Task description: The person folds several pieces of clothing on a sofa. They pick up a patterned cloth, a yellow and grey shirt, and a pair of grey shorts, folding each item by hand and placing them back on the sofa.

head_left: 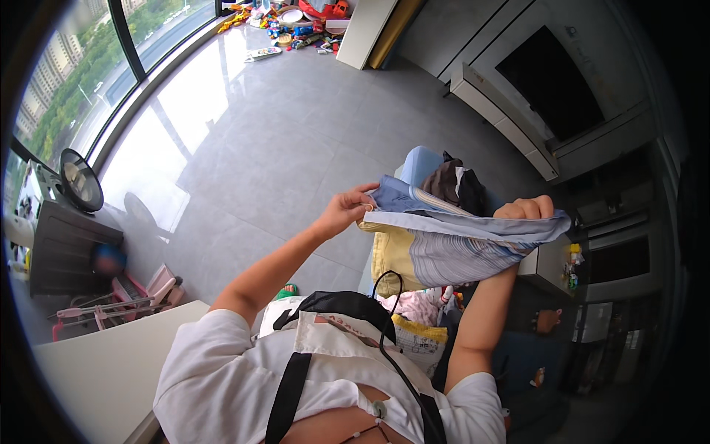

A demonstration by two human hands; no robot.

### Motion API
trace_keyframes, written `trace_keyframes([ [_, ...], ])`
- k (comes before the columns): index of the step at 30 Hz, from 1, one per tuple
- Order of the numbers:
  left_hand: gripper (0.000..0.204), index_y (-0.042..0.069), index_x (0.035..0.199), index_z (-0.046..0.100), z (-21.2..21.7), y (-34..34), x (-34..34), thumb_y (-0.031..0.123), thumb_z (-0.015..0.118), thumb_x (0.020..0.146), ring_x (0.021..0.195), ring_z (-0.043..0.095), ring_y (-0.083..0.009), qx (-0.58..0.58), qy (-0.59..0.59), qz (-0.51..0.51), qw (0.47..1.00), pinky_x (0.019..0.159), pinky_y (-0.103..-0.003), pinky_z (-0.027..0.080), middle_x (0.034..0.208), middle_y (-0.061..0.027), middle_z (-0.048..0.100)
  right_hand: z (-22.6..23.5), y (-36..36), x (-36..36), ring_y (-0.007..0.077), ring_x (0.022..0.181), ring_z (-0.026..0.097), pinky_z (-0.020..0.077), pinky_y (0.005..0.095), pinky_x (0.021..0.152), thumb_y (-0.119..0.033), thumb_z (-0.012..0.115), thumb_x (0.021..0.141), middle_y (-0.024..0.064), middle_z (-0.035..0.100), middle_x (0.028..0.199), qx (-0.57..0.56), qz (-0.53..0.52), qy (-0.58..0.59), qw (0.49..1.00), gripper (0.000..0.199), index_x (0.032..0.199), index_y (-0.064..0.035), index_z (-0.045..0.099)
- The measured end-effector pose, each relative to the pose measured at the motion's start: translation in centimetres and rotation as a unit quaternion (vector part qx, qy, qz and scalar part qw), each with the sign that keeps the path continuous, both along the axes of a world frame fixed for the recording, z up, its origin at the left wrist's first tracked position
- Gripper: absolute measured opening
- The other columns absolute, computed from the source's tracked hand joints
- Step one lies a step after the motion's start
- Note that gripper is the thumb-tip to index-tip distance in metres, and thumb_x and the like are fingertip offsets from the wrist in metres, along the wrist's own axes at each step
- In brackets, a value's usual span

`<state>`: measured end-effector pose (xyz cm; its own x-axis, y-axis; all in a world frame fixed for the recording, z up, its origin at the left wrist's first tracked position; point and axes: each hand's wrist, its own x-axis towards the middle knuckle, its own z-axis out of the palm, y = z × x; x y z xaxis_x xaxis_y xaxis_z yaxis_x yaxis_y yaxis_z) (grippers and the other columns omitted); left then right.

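Blue-grey striped fabric with a pale yellow panel (451,248), some kind of soft garment or pillowcase, is being held up in the air between both hands. The left hand (347,209) is pinching one corner of it between thumb and fingertips, closed tight on the cloth edge. The right hand (526,209) is being wrapped in the other end, fingers curled shut around a bunched fold, so the cloth is being stretched roughly level between the two, with the yellow part hanging down below.

Just behind the cloth, a heap of dark brown and black clothes (458,185) is being propped on a light blue cushioned seat (418,164). Underneath the hanging part, more laundry in pink and white (421,305) is being piled up, pretty jumbled.

Further out, the grey tiled floor (281,133) is being lit by the big curved window (89,74). A pile of colourful toys (296,26) is being left at the far end, and a round black fan (81,180) is being kept on a dark cabinet (70,248) off to the left.
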<state>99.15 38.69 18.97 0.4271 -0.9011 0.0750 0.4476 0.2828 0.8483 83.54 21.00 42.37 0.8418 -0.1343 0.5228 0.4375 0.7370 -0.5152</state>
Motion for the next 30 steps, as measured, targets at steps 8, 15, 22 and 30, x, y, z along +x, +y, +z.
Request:
trace_keyframes([
  [8,0.012,-0.001,0.086,0.064,0.6,0.4,1.1,-0.004,0.054,0.08,0.087,0.055,-0.0108,0.019,-0.085,0.055,0.995,0.072,-0.024,0.046,0.106,-0.008,0.059,-1.1,-0.7,-1.0,0.0053,0.048,0.028,0.0278,0.0231,0.045,-0.025,0.058,0.085,-0.0045,0.044,0.06,0.004,-0.028,-0.028,0.999,0.025,0.069,-0.0153,0.041],
  [15,0.013,-0.001,0.089,0.065,5.3,2.2,8.4,-0.003,0.057,0.08,0.083,0.055,-0.0103,-0.03,-0.124,0.234,0.964,0.073,-0.023,0.045,0.093,-0.0041,0.06,-5.3,-6.0,-6.6,0.0108,0.094,0.052,0.0425,0.0244,0.08,-0.009,0.059,0.083,0.0014,0.055,0.099,-0.242,-0.497,0.269,0.789,0.035,0.116,-0.0076,0.048],
  [22,0.012,0.0,0.09,0.065,10.0,4.1,13.0,0.002,0.059,0.08,0.078,0.054,-0.0075,0.025,-0.221,0.302,0.927,0.073,-0.022,0.043,0.086,-0.0005,0.06,-6.5,-3.0,-7.8,0.015,0.084,0.056,0.043,0.0232,0.075,0.013,0.054,0.073,0.0059,0.056,0.096,-0.613,-0.438,0.268,0.6,0.052,0.121,-0.0073,0.049],
  [30,0.014,0.001,0.092,0.065,10.2,4.5,13.6,0.004,0.059,0.08,0.077,0.055,-0.0075,0.054,-0.213,0.33,0.918,0.072,-0.022,0.043,0.084,-0.0017,0.063,-4.2,-1.4,-6.3,0.022,0.073,0.061,0.0479,0.0285,0.064,0.008,0.06,0.07,0.0096,0.06,0.081,-0.671,-0.398,0.238,0.579,0.019,0.086,-0.0022,0.063],
])
